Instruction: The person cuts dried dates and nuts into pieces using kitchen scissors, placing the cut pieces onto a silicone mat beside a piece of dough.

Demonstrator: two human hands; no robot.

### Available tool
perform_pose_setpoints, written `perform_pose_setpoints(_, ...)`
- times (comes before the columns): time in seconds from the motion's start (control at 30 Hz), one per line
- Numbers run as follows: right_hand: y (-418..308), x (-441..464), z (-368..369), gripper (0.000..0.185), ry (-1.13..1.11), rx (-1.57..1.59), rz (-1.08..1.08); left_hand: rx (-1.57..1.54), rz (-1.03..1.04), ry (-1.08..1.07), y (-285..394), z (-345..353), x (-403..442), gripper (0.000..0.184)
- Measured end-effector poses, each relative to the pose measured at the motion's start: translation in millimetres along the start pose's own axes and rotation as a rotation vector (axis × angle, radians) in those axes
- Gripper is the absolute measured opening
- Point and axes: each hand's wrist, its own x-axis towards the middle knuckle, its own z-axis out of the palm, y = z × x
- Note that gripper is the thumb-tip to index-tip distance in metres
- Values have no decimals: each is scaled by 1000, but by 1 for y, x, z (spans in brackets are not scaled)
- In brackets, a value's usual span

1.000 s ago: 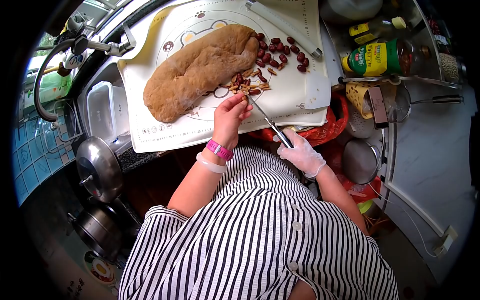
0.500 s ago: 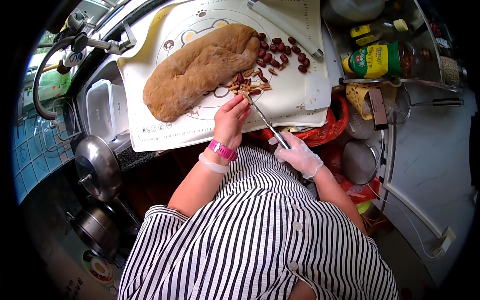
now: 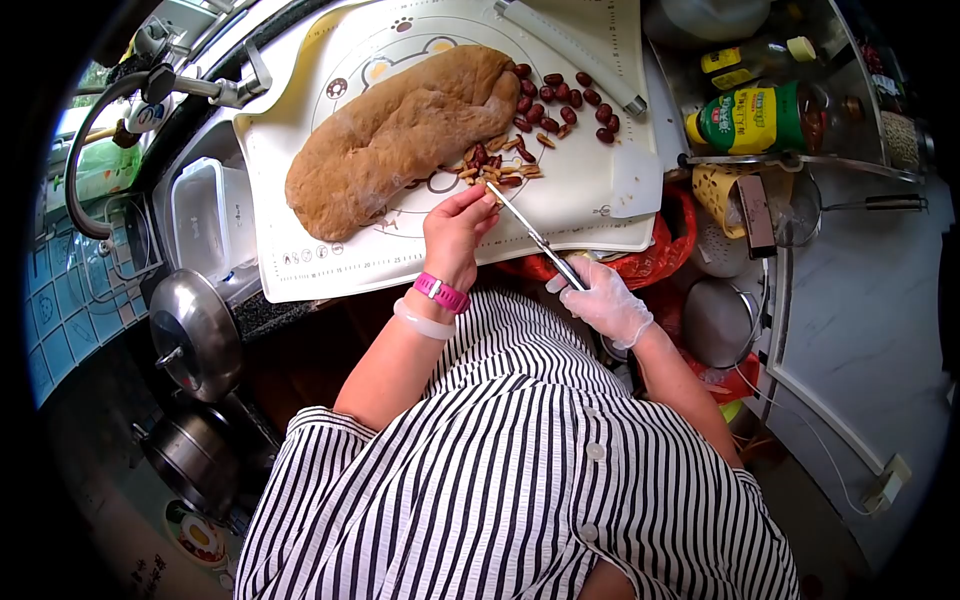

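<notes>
My left hand [image 3: 455, 230], bare with a pink wristband and a pale bangle, pinches a small piece of red date between thumb and fingertips. The fingers mostly hide that piece. In a clear plastic glove, my right hand [image 3: 605, 305] grips the dark handles of slim metal scissors [image 3: 528, 228], whose tips touch the left fingertips. Beyond them, cut date pieces [image 3: 512, 172] lie in a loose pile on the white printed mat [image 3: 340, 265]. Whole red dates [image 3: 560, 95] are scattered farther back. A long brown dough loaf [image 3: 400, 140] rests to the left.
A white rolling pin [image 3: 575, 58] and a pale scraper [image 3: 637, 185] lie on the mat's right side. Bottles [image 3: 750, 120] stand on a rack at right. A red plastic bag [image 3: 680, 235] hangs below the counter edge. At left are a clear container [image 3: 215, 220] and a pot lid [image 3: 195, 335].
Both hands have shifted slightly: the left a little left, the right a little lower and to the right. The scissors show a narrower profile. The dough and dates look unchanged.
</notes>
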Motion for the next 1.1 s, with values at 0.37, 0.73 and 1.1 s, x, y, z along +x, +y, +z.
perform_pose_setpoints(0.37,-3,-7,-7,31,-211,478,105,26,28,-22,6,0,-2,47)
perform_pose_setpoints(0.73,-2,-6,-6,33,-163,219,74,47,15,-9,6,1,0,40)
perform_pose_setpoints(1.1,-6,-3,-2,31,-157,276,90,21,-21,-9,11,2,5,44)
